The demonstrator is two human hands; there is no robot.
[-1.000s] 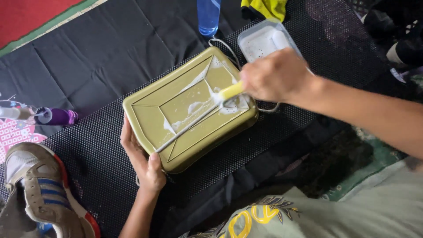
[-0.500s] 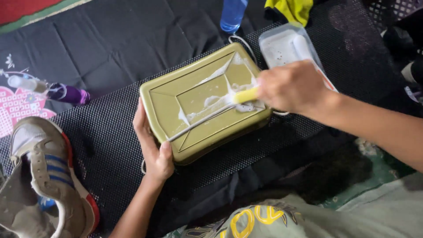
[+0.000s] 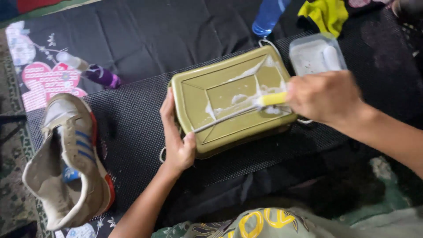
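The right hand (image 3: pixel 326 98) is a blur, fingers curled tight around the yellow handle of a brush (image 3: pixel 240 113) — only the handle's end shows, and the head is too smeared with foam to make out. The brush lies across the olive-green box (image 3: pixel 229 100), which sits at the middle of the black mesh mat (image 3: pixel 132 128); its panelled upper face is streaked with white lather. Whether that face is a lid or a base, hard to say. The left hand (image 3: pixel 176 134) clamps the box's near-left corner, thumb pressed on the top edge, fingers wrapped down the side and out of sight.

Just behind the box, a clear plastic tub (image 3: pixel 315 55) holds something pale and rounded — too washed out to identify. A blue bottle (image 3: pixel 267 16) is cut off by the top edge, beside a yellow cloth (image 3: pixel 327 15). Over on the left lies a worn sneaker (image 3: pixel 70 163) with blue stripes, and a purple-capped bottle (image 3: pixel 94 72) rests on its side near it.
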